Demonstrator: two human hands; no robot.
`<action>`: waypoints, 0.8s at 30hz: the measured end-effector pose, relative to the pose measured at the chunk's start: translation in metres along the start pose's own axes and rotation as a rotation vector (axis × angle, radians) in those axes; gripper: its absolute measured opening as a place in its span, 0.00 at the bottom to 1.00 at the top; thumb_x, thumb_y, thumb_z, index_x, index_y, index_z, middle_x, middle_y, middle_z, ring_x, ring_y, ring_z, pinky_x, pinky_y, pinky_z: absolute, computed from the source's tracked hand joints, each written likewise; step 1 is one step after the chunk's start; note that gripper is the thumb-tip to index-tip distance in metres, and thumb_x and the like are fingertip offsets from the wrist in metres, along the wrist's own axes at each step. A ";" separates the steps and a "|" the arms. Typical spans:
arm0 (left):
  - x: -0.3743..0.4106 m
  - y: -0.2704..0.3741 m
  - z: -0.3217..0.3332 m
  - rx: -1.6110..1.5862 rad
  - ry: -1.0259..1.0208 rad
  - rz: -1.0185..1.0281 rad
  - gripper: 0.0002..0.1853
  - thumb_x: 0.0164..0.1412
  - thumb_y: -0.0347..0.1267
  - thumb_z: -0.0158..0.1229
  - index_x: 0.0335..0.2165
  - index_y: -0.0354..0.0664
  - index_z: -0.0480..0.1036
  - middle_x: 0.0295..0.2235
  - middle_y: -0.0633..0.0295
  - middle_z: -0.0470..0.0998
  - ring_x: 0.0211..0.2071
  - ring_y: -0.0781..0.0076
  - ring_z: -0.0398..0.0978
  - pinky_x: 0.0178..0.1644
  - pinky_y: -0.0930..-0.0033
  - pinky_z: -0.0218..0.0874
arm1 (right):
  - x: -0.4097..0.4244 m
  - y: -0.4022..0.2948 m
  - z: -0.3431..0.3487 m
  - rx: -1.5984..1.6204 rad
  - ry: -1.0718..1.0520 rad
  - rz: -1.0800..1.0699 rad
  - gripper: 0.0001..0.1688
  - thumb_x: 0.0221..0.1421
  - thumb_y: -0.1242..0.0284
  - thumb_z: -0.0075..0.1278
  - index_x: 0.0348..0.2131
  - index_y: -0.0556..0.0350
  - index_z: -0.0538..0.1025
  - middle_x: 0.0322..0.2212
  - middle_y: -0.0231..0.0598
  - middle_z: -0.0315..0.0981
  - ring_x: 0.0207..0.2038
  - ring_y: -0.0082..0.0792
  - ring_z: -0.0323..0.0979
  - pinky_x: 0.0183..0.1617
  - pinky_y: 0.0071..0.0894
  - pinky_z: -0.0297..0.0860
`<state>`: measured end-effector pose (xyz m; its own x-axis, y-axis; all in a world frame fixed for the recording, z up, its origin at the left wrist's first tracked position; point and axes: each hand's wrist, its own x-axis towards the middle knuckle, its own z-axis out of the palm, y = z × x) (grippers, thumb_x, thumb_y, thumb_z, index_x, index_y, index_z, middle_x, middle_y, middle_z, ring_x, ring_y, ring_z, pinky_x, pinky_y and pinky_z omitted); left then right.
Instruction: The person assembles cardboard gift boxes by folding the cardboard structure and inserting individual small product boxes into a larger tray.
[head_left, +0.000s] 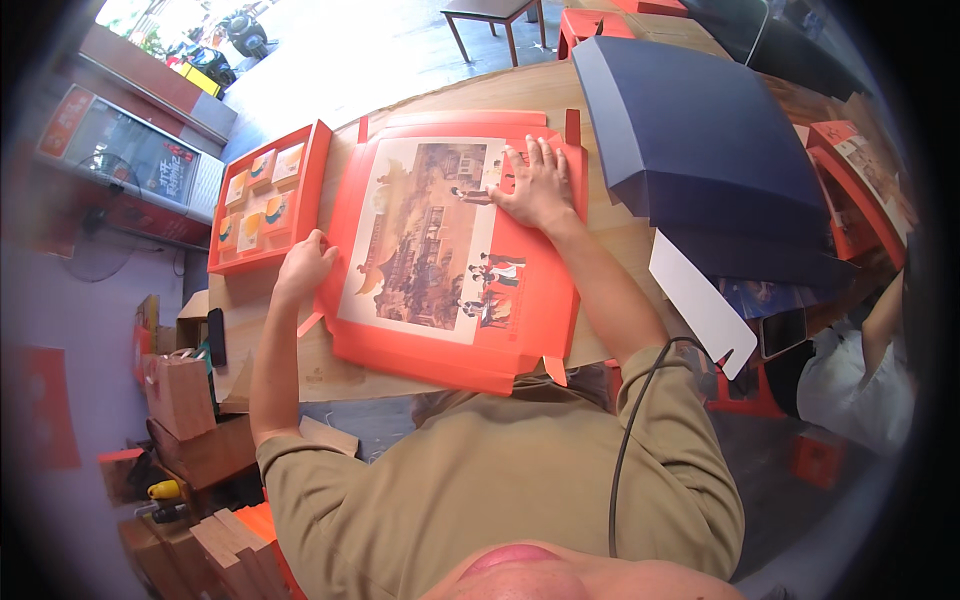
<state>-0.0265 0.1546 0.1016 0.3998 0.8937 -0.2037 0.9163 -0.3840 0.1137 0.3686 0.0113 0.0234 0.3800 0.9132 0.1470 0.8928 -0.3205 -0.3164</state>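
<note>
A red cardboard box blank, printed with an old building scene and small figures, lies on the table before me. Its edge flaps are creased, and narrow tabs stick out at the corners. My left hand has its fingers curled on the left edge of the blank. My right hand rests flat near the upper right of the print, fingers spread. Just left of the blank is a red open tray box with several small decorated boxes inside.
On the right of the wooden table stands a large dark blue cardboard piece, with a white card strip and a phone nearby. Another person's arm shows at far right. Cartons and a paper bag stand at left.
</note>
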 end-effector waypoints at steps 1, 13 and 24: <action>-0.002 0.000 0.001 0.014 -0.010 -0.041 0.29 0.63 0.49 0.61 0.49 0.35 0.71 0.42 0.41 0.81 0.48 0.46 0.79 0.53 0.52 0.69 | -0.001 0.001 0.001 0.002 -0.001 0.003 0.53 0.56 0.39 0.50 0.69 0.48 0.60 0.71 0.55 0.46 0.75 0.50 0.39 0.77 0.55 0.34; -0.009 -0.012 0.007 -0.269 -0.103 -0.194 0.36 0.59 0.56 0.65 0.47 0.30 0.73 0.41 0.48 0.81 0.41 0.64 0.81 0.47 0.61 0.70 | 0.002 0.006 0.007 0.016 0.027 -0.019 0.53 0.55 0.39 0.51 0.69 0.47 0.61 0.71 0.55 0.46 0.75 0.50 0.39 0.76 0.57 0.34; -0.005 -0.042 0.019 -1.263 -0.083 -0.178 0.13 0.69 0.34 0.57 0.45 0.34 0.75 0.38 0.59 0.81 0.38 0.76 0.79 0.42 0.70 0.72 | 0.001 0.008 0.012 0.024 0.053 -0.040 0.53 0.55 0.39 0.52 0.68 0.50 0.62 0.70 0.55 0.48 0.74 0.52 0.40 0.76 0.61 0.35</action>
<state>-0.0661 0.1620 0.0795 0.3162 0.8753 -0.3657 0.3168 0.2660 0.9104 0.3735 0.0124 0.0099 0.3571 0.9104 0.2088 0.9015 -0.2775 -0.3320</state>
